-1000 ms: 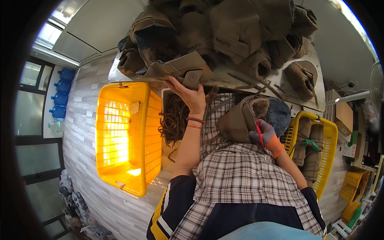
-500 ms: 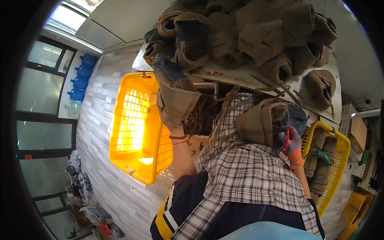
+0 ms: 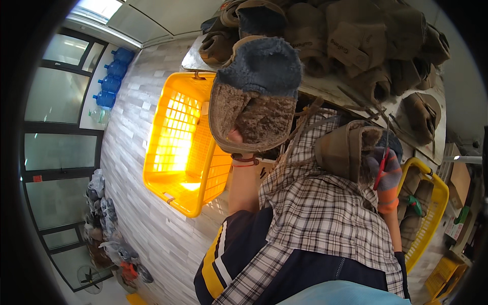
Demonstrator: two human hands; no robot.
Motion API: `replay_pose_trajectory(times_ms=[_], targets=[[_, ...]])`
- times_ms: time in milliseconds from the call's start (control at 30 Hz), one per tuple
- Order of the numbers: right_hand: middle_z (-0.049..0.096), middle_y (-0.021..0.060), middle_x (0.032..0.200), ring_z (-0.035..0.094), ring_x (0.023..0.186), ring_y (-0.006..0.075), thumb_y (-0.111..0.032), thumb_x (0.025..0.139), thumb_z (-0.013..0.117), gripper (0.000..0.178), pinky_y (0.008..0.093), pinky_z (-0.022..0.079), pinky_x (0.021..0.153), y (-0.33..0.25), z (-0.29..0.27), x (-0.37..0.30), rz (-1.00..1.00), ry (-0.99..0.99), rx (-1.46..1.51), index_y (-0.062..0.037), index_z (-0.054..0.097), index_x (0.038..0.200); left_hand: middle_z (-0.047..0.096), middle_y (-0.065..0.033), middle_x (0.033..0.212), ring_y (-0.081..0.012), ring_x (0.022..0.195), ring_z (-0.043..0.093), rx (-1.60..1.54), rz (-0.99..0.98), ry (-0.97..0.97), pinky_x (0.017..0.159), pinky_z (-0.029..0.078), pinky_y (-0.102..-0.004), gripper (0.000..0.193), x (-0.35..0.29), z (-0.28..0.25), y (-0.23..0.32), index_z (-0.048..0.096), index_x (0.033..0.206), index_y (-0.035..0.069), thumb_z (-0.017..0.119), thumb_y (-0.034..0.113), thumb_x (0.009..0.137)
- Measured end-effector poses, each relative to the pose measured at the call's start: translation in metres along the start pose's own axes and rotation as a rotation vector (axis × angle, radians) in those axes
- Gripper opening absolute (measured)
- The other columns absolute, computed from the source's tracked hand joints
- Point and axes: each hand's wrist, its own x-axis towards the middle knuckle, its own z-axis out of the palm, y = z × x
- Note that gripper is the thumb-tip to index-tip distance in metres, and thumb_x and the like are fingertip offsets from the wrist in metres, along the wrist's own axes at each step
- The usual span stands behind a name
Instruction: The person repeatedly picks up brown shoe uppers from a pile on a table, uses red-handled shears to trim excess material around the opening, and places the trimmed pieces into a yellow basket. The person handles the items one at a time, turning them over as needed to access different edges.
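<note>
One fleece-lined brown-and-blue cover (image 3: 262,76) extends beyond the bare left hand (image 3: 235,136), lower edge pinched, thumb inside, forearm pointing forward. The gloved right hand (image 3: 389,175) curls around red-handled scissors (image 3: 382,171) beside a second cover (image 3: 338,152) on a plaid apron (image 3: 315,218). Beyond, more covers (image 3: 356,40) lie heaped on a table (image 3: 193,56).

From my remote post, I see brown fabric pieces (image 3: 351,38) heaped across a pale counter (image 3: 193,57) beside thin dark strips (image 3: 351,96); a yellow basket (image 3: 204,178) stands on plank floor (image 3: 127,147).
</note>
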Motion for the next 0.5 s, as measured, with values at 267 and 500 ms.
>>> replay_pose_trajectory(times_ms=[267, 500], targets=[[0.063, 0.0048, 0.095, 0.059, 0.085, 0.0116, 0.003, 0.072, 0.075, 0.041, 0.0251, 0.048, 0.078, -0.031, 0.018, -0.004, -0.150, -0.136, 0.004, -0.0018, 0.056, 0.109, 0.048, -0.0109, 0.133, -0.0225, 0.116, 0.051, 0.008, -0.109, -0.282, 0.096, 0.044, -0.0356, 0.047, 0.002, 0.100, -0.019, 0.043, 0.134, 0.003, 0.051, 0.025, 0.093], [0.061, 0.0090, 0.110, 0.057, 0.100, 0.0165, -0.016, 0.060, 0.088, 0.068, 0.0311, 0.045, 0.086, -0.042, 0.034, 0.013, -0.401, -0.236, 0.002, -0.0013, 0.052, 0.117, 0.043, -0.0120, 0.137, -0.0212, 0.119, 0.049, 0.220, -0.248, -0.591, 0.099, 0.041, -0.0346, 0.051, 0.013, 0.176, -0.060, 0.035, 0.140, 0.003, 0.049, 0.018, 0.093]])
